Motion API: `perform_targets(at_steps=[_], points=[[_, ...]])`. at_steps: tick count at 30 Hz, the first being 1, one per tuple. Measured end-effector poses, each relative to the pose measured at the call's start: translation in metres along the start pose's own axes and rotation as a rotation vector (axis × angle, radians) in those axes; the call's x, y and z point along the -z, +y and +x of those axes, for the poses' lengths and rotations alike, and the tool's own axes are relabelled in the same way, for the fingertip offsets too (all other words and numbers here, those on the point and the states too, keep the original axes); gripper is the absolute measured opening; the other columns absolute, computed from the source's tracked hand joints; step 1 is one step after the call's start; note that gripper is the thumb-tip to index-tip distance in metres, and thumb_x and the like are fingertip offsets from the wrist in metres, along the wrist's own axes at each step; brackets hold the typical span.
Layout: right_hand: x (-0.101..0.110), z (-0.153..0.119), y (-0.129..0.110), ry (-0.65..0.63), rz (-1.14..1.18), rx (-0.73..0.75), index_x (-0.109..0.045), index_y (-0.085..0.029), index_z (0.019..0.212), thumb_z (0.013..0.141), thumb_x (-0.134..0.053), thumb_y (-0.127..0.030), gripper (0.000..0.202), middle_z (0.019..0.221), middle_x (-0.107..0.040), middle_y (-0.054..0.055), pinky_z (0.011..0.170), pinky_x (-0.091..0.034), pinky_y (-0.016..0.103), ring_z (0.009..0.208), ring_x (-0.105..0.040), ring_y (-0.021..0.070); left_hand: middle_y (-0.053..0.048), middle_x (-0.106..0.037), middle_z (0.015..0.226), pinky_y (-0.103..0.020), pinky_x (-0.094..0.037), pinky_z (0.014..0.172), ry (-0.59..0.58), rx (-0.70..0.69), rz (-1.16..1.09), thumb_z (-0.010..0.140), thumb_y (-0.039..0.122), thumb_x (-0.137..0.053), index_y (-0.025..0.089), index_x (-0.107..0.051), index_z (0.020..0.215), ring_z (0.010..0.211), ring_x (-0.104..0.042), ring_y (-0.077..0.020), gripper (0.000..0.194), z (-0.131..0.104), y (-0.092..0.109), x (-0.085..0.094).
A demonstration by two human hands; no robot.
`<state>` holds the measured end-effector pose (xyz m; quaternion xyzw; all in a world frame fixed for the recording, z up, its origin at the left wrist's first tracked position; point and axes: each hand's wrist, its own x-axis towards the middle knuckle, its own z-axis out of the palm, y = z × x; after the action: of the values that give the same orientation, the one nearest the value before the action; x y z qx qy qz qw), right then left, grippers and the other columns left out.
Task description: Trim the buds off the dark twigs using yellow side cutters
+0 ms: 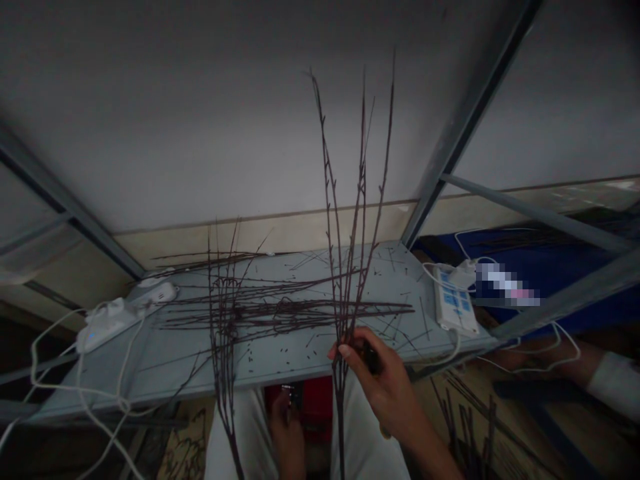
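Note:
My right hand (377, 377) is closed on a dark, many-stemmed twig branch (341, 387), thumb and fingers pinching it where the stems fork. The thin tips rise above the table. Something dark (370, 357) sits in the palm of the same hand, too shaded to name. Lower down, between my knees, my left hand (287, 427) is dim and blurred, so its fingers are unclear. A second twig branch (223, 360) stands upright by my left leg, in front of the table edge. More twigs (285, 310) lie across the grey tabletop (165, 367).
White power strips with cables lie at the table's left (105, 327) and right end (455, 303). Metal posts (470, 120) frame the table. Small cut bits litter its top. At right, another person's forearm and white sleeve (615, 383) show; cut stems (470, 427) stand below.

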<state>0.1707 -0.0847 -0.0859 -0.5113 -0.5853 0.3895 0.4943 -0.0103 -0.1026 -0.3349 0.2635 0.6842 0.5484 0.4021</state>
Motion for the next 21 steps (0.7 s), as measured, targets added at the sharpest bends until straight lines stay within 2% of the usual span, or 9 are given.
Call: perform_targets(at_steps=[1, 3, 5, 7, 9, 11, 13, 17, 21], points=[[-0.003, -0.004, 0.004, -0.010, 0.000, -0.022, -0.064, -0.024, 0.094, 0.097, -0.057, -0.043, 0.020, 0.091, -0.072, 0.002, 0.080, -0.048, 0.026, 0.087, -0.066, 0.0194, -0.014, -0.077, 0.101, -0.044, -0.055, 0.097, -0.082, -0.005, -0.033, 0.074, 0.044, -0.071, 0.018, -0.074, 0.094, 0.102, -0.073, -0.0330, 0.033, -0.011, 0.015, 0.003], [-0.012, -0.013, 0.013, -0.027, 0.011, -0.061, -0.065, -0.023, 0.094, 0.096, -0.058, -0.044, 0.022, 0.089, -0.071, 0.001, 0.081, -0.049, 0.027, 0.086, -0.066, 0.0196, -0.015, -0.077, 0.107, -0.045, -0.056, 0.096, -0.340, -0.001, -0.115, 0.082, 0.053, -0.066, 0.017, -0.073, 0.108, 0.103, -0.072, -0.0323, 0.045, -0.032, 0.053, 0.008], [-0.022, -0.022, 0.023, -0.027, 0.058, -0.085, -0.065, -0.023, 0.094, 0.095, -0.058, -0.046, 0.023, 0.090, -0.071, 0.001, 0.083, -0.050, 0.027, 0.088, -0.066, 0.0201, -0.013, -0.077, 0.111, -0.042, -0.056, 0.096, -0.440, -0.045, -0.145, 0.087, 0.056, -0.062, 0.020, -0.072, 0.114, 0.107, -0.071, -0.0305, 0.047, -0.050, 0.095, 0.011], [-0.032, -0.028, 0.032, -0.011, 0.122, -0.090, -0.064, -0.023, 0.093, 0.095, -0.059, -0.047, 0.025, 0.091, -0.070, 0.002, 0.084, -0.050, 0.028, 0.089, -0.065, 0.0209, -0.012, -0.075, 0.119, -0.039, -0.053, 0.101, -0.572, -0.119, -0.133, 0.085, 0.052, -0.068, 0.021, -0.074, 0.112, 0.114, -0.068, -0.0290, 0.042, -0.060, 0.132, 0.010], [-0.038, -0.033, 0.038, 0.022, 0.172, -0.088, -0.064, -0.022, 0.091, 0.094, -0.059, -0.047, 0.025, 0.091, -0.068, 0.002, 0.084, -0.050, 0.029, 0.089, -0.065, 0.0211, -0.011, -0.078, 0.108, -0.036, -0.056, 0.094, -0.621, -0.175, -0.122, 0.081, 0.048, -0.075, 0.020, -0.077, 0.102, 0.103, -0.072, -0.0274, 0.036, -0.062, 0.156, 0.007], [-0.040, -0.036, 0.040, 0.045, 0.200, -0.098, -0.064, -0.022, 0.093, 0.094, -0.060, -0.047, 0.025, 0.091, -0.066, 0.002, 0.080, -0.050, 0.028, 0.088, -0.064, 0.0208, -0.009, -0.079, 0.094, -0.034, -0.059, 0.083, -0.618, -0.208, -0.103, 0.078, 0.046, -0.078, 0.019, -0.078, 0.092, 0.089, -0.074, -0.0256, 0.031, -0.059, 0.169, 0.007], [-0.039, -0.037, 0.038, 0.046, 0.195, -0.117, -0.065, -0.022, 0.094, 0.094, -0.060, -0.047, 0.026, 0.087, -0.065, 0.002, 0.075, -0.049, 0.027, 0.082, -0.062, 0.0197, -0.009, -0.079, 0.088, -0.033, -0.059, 0.078, -0.596, -0.232, -0.071, 0.077, 0.047, -0.078, 0.018, -0.078, 0.087, 0.082, -0.074, -0.0252, 0.030, -0.056, 0.174, 0.009], [-0.034, -0.038, 0.034, 0.063, 0.115, -0.114, -0.062, -0.021, 0.085, 0.094, -0.059, -0.048, 0.029, 0.077, -0.059, -0.001, 0.071, -0.046, 0.026, 0.074, -0.056, 0.0174, -0.009, -0.079, 0.086, -0.033, -0.058, 0.078, -0.563, -0.291, 0.021, 0.083, 0.049, -0.071, 0.019, -0.079, 0.087, 0.082, -0.073, -0.0259, 0.031, -0.058, 0.178, 0.016], [-0.034, -0.041, 0.036, 0.081, 0.060, -0.104, -0.056, -0.022, 0.084, 0.095, -0.058, -0.048, 0.028, 0.078, -0.056, -0.002, 0.072, -0.045, 0.026, 0.075, -0.054, 0.0165, -0.008, -0.077, 0.086, -0.029, -0.056, 0.074, -0.543, -0.383, 0.112, 0.089, 0.045, -0.066, 0.021, -0.075, 0.088, 0.080, -0.071, -0.0237, 0.026, -0.064, 0.177, 0.021]])
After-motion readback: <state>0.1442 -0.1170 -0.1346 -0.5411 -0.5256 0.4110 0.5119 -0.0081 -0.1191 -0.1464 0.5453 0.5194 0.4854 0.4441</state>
